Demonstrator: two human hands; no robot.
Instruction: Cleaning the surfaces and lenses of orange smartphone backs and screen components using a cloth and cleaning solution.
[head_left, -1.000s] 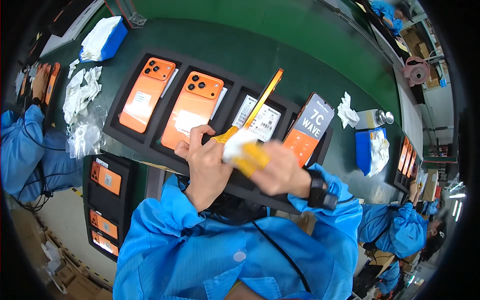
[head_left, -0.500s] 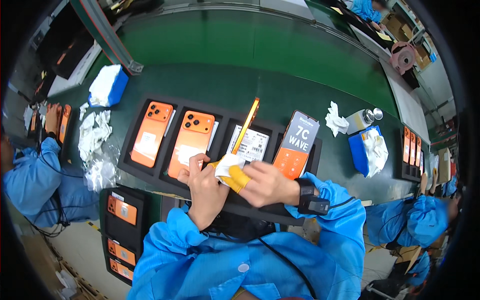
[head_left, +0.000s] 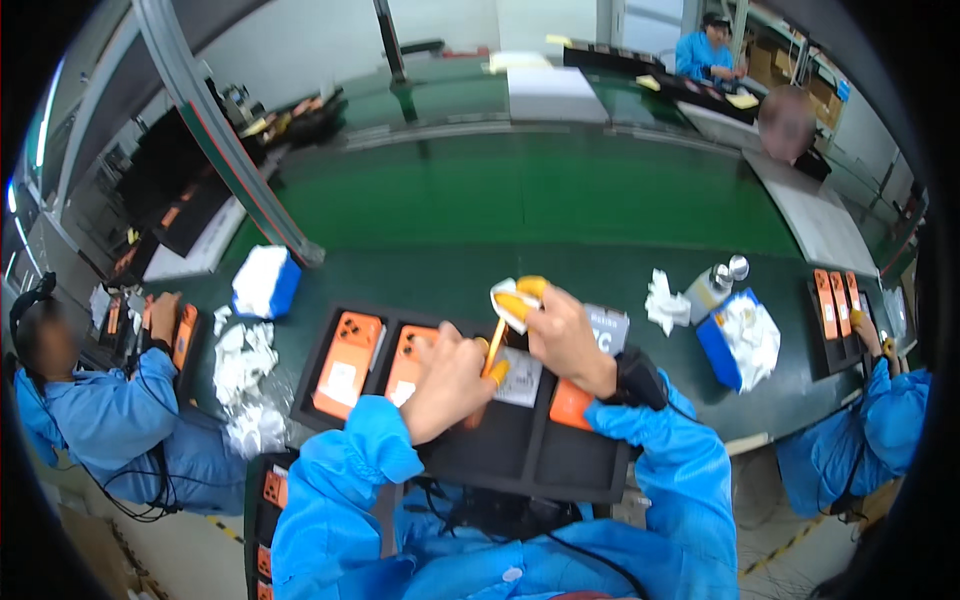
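Observation:
My left hand [head_left: 448, 385] is closed around an orange phone [head_left: 495, 345] standing edge-on, its narrow side turned up. A white wipe [head_left: 508, 303] is pinched in my right hand [head_left: 572, 335] at the phone's far end. Yellow finger cots cover some fingertips of both hands. Below them lies a black tray [head_left: 480, 450] with compartments. Two orange phones [head_left: 348, 362] lie camera side up in its left part. A white printed label [head_left: 520, 380] shows in the middle compartment. On the right, a phone with a grey and orange film [head_left: 571, 403] is partly hidden by my right hand.
Blue boxes of white wipes stand at left [head_left: 285, 288] and right [head_left: 722, 352]. Crumpled wipes [head_left: 243, 360] and clear plastic lie left; a pump bottle [head_left: 708, 288] stands right. Another tray of phones [head_left: 268, 530] is low at left. Co-workers sit on both sides.
The view has tilted up, so the bench sits lower in it. My right hand has moved with the wipe from the phone's near end to its far end. My left hand still grips the phone.

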